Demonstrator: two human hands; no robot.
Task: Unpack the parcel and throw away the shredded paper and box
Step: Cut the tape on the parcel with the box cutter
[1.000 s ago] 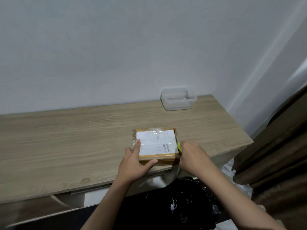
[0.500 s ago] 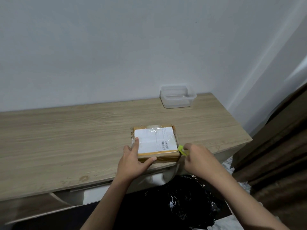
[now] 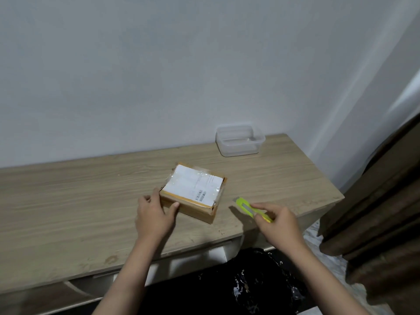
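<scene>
A small brown cardboard parcel (image 3: 193, 193) with a white shipping label under clear tape lies on the wooden desk (image 3: 68, 205), turned at an angle. My left hand (image 3: 153, 215) grips its near left corner, thumb against the front side. My right hand (image 3: 278, 221) is to the right of the parcel, apart from it, holding a yellow-green utility knife (image 3: 248, 209) whose tip points up and left toward the box. The box is closed and its contents are hidden.
An empty clear plastic container (image 3: 239, 140) stands at the back right against the wall. A black bin bag (image 3: 250, 285) sits open below the desk's front edge. A brown curtain (image 3: 381, 212) hangs at the right.
My left hand has rotated the parcel and slid it away from the front edge. My right hand pulled the knife off the box's right side and now holds it out to the right.
</scene>
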